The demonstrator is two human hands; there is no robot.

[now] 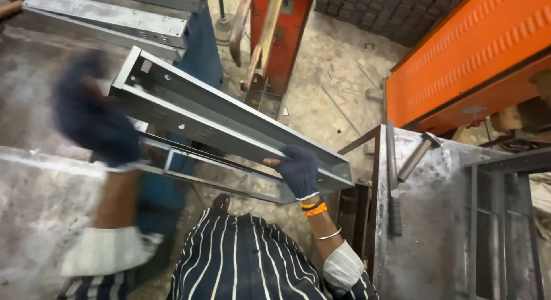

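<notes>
Overhead, each gloved hand, left hand (94,125) and right hand (298,171), clamps the long grey steel channel (229,119).

Even, fairly bright indoor light falls from above, giving dull sheen on the steel channel (229,119) and the metal table (427,231) and only soft shadows beneath. The gloved left hand (94,119) is heavily smeared by motion blur; the right hand (298,171) is sharp. Straight lines bow slightly toward the frame's edges.

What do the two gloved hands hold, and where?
A long grey metal channel: right hand grips its near edge; left hand, blurred, is at its far end.
</notes>
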